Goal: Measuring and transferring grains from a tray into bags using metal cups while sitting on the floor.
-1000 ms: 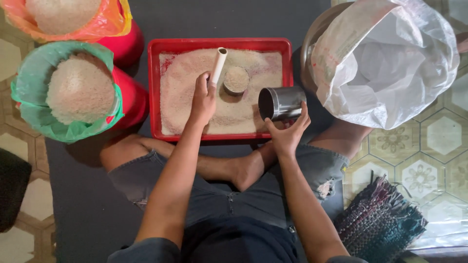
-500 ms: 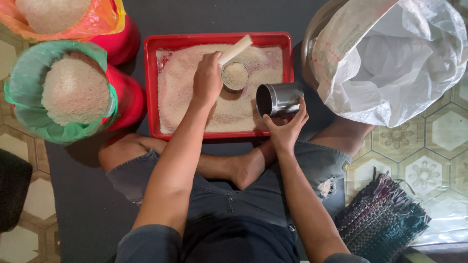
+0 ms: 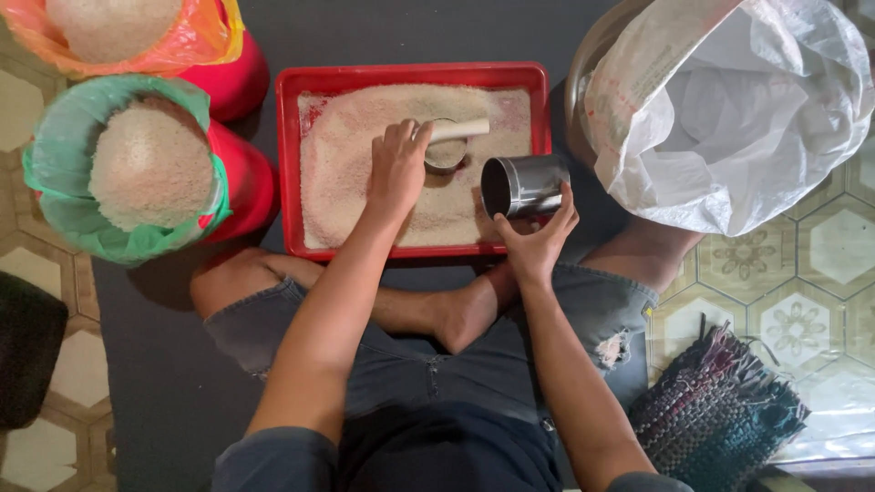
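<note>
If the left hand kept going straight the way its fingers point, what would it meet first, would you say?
The left hand points up-right over the rice; first it would likely meet the small scoop it already grips, then the red tray's far rim.

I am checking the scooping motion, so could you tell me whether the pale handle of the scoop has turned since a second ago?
Yes. The scoop handle has swung from pointing at the red tray's far rim to lying along it, towards the metal cup.

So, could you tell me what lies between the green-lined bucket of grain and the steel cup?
In the head view, the red tray of grain lies between the green-lined bucket and the steel cup, with the left hand holding a scoop over it.
</note>
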